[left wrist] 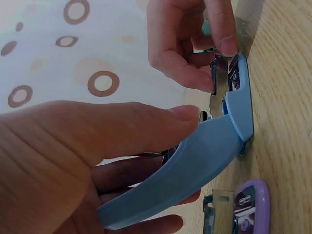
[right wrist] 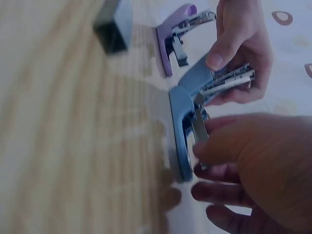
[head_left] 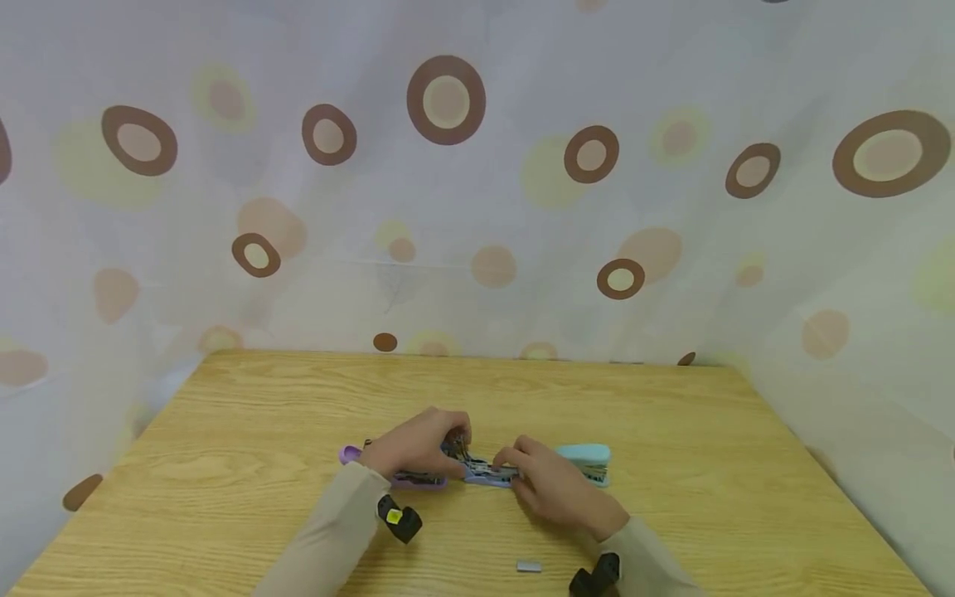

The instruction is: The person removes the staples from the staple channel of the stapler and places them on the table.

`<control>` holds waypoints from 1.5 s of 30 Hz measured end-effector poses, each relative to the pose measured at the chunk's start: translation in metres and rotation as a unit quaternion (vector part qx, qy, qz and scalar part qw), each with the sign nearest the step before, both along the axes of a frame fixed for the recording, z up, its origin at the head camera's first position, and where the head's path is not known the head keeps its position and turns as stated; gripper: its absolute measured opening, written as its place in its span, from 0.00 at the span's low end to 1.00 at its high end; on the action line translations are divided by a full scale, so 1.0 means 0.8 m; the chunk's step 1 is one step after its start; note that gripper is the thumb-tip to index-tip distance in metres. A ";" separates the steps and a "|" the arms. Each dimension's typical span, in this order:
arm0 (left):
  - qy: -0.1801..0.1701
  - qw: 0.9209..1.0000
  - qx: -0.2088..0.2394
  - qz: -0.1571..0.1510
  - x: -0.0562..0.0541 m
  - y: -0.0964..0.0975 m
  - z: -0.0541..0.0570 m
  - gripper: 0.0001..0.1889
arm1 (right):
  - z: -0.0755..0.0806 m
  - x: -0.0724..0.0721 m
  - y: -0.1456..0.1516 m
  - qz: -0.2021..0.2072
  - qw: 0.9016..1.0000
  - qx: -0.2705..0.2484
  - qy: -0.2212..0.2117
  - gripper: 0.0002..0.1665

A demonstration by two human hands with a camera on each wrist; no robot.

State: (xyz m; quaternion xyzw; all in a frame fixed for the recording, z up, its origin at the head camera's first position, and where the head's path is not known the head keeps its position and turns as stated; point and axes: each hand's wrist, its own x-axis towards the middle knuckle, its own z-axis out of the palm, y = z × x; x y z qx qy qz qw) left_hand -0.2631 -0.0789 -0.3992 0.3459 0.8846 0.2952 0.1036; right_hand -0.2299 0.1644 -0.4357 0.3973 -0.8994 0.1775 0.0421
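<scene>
A blue stapler (left wrist: 195,161) stands swung wide open on the table, its metal magazine (right wrist: 200,127) exposed. My left hand (head_left: 421,444) grips its raised top arm, with the thumb on one side and the fingers behind. At the front end, my right hand (head_left: 555,489) pinches the metal magazine above the blue base (right wrist: 179,141) between thumb and fingers. Beside my left hand is a purple stapler (right wrist: 165,46), also opened out. Past my right hand sits a mint-green stapler (head_left: 585,453), partly hidden by that hand.
A small grey strip of staples (head_left: 529,566) lies on the wooden table (head_left: 261,431) near the front, left of the right wrist. A patterned cloth (head_left: 492,207) hangs behind the table's far edge.
</scene>
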 end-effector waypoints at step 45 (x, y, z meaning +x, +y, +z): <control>0.039 0.999 -0.008 -0.027 -0.001 0.007 -0.003 0.06 | -0.006 -0.033 -0.006 0.070 0.996 -0.029 -0.041 0.11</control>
